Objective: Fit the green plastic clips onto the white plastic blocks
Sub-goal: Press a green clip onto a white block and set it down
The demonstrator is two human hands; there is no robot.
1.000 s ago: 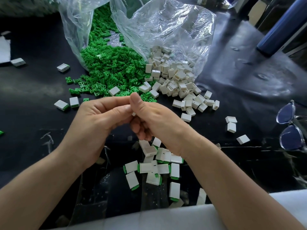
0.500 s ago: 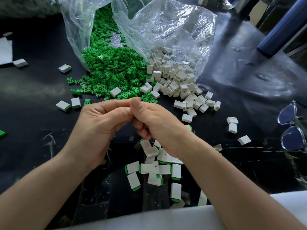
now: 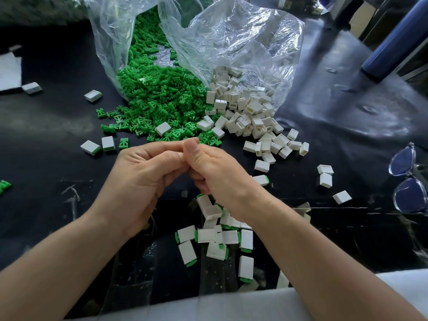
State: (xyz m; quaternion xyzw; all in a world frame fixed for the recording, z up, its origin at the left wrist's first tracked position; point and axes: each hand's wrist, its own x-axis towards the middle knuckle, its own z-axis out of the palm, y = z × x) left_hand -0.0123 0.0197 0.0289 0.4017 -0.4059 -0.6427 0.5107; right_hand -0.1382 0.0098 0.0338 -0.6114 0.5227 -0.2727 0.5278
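A few finished pieces (image 3: 90, 147), white with a green edge showing, lay scattered at the left of the black table (image 3: 46, 205). Beside them the green clips (image 3: 157, 100) spilled in a deep heap from a clear plastic bag (image 3: 231, 42), far more unused than used by the look of it. At centre the left hand (image 3: 139, 179) and right hand (image 3: 215, 174) met fingertip to fingertip above the table, fingers curled and thumbs pressed close. Whatever they pinched was hidden between them, so it could not be told whether a clip was going home. Below the wrists sat a cluster of roughly a dozen assembled blocks (image 3: 215, 237). To the right the white blocks (image 3: 245, 112) tumbled from the bag's mouth, most with slots open, the job seemingly in its early part, and strays trailed toward a pair of glasses (image 3: 407, 181).
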